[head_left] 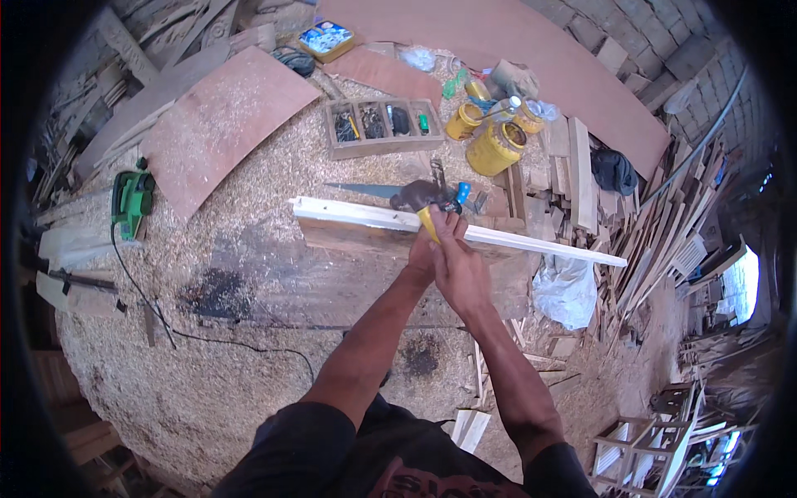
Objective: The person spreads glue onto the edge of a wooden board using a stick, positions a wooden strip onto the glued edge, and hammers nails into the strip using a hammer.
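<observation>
A long white-faced wooden strip lies across the front of me, on a brown board. My right hand is closed round the yellow handle of a hammer; its dark head is just beyond the strip. Close against it at the strip's near side is my left hand, its fingers mostly hidden by the right hand and the handle. Behind the hammer rests a handsaw with a grey blade and a blue handle.
A divided wooden box of small hardware stands beyond, beside yellow tubs. To the left sits a green power planer with a trailing cord. Shavings cover much of the surface. A white plastic bag and stacked offcuts lie right.
</observation>
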The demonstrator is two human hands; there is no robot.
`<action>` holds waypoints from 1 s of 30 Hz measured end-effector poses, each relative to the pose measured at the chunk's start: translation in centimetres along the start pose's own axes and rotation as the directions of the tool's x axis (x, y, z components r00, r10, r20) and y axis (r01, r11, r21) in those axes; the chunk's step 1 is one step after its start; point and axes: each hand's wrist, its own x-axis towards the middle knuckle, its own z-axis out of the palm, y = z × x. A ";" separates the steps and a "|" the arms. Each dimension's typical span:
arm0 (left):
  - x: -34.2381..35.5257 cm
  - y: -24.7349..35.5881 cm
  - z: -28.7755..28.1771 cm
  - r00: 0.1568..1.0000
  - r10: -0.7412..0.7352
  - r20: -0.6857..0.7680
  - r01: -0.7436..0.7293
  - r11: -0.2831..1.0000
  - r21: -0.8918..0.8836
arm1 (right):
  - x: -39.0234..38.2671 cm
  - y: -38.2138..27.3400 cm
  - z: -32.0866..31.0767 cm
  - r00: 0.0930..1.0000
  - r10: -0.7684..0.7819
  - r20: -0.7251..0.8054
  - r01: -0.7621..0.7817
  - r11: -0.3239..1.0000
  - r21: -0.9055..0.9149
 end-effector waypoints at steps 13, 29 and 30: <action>-0.7 -2.3 -1.0 0.972 0.049 -0.231 -0.029 0.995 0.090 | 1.5 -2.2 -0.6 0.967 0.247 0.059 -0.252 0.917 0.310; 0.7 -1.1 -1.7 0.994 0.016 -0.109 -0.006 0.995 0.096 | 0.4 -3.4 -1.3 0.903 -0.341 0.262 0.424 0.805 -0.414; 0.8 -0.9 -1.6 1.000 -0.006 -0.010 0.007 0.997 0.081 | 0.0 -3.9 -1.5 0.918 -0.267 0.295 0.375 0.827 -0.420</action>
